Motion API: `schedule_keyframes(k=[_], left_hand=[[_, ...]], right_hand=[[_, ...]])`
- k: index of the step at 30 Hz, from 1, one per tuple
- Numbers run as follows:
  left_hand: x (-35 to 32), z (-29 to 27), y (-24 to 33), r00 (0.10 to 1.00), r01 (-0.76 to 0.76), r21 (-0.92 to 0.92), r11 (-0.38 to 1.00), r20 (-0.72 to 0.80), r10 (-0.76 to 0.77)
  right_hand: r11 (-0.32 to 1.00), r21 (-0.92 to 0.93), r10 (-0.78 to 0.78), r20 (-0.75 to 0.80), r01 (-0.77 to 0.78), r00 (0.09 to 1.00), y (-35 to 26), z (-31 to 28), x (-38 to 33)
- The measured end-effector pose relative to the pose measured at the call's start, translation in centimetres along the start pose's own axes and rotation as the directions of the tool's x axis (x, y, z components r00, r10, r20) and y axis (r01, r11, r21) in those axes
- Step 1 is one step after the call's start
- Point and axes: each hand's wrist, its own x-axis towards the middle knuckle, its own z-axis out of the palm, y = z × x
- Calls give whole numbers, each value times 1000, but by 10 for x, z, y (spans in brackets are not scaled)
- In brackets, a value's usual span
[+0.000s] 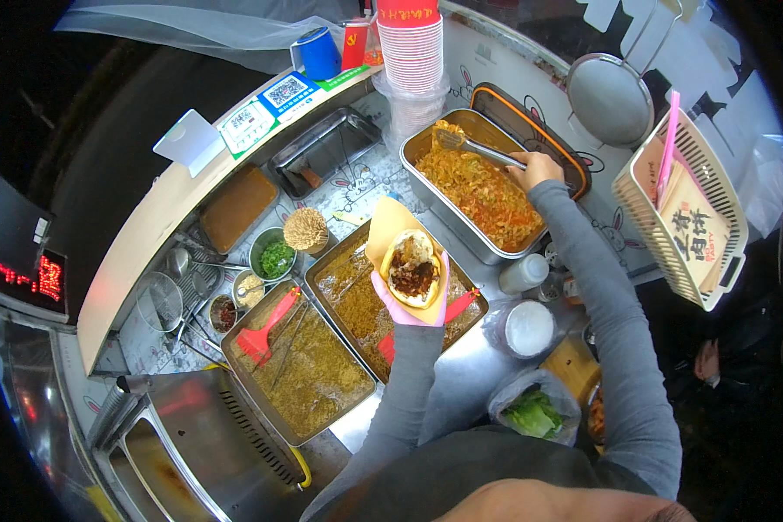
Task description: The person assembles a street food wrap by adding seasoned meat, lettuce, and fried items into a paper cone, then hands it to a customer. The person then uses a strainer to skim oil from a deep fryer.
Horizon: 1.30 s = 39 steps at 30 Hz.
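My left hand [395,306], in a pink glove, is closed round a stuffed flatbread bun [414,271] in a brown paper sleeve [383,228]. Dark brown chopped filling and a pale piece show in the bun's open top. My right hand [538,169] grips metal tongs [494,153], whose tips reach into orange-yellow shredded food [483,196] in a deep steel pan [448,215]. Below the bun lies a shallow tray [344,294] of brownish crumbly food in liquid, partly hidden by my left hand. A red brush [461,304] rests in that tray.
A second shallow tray [300,383] with a red brush [268,329] lies to the left. Beyond it stand a bowl of chopped greens [276,259] and a bundle of sticks [305,230]. Stacked paper cups [411,56], a white basket [724,209] and bagged lettuce [533,413] surround the workspace.
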Motion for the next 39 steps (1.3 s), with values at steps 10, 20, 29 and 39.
schedule_keyframes(k=[10, 20, 29, 39], left_hand=[[19, 6, -6, 999, -52, 74, 996, -5, 53], [100, -4, -17, 998, -64, 141, 988, -15, 67], [86, 9, -37, 989, -42, 370, 928, 149, -15], [85, 9, -36, 976, -125, 264, 956, 205, 71]], right_hand=[[998, 41, -36, -29, 37, 999, 3, -17, -20], [906, 137, -343, -323, 402, 882, -2, -71, -129], [610, -533, -749, -145, 586, 647, -45, -115, -159], [509, -579, -773, 18, 637, 635, -56, -147, -178]])
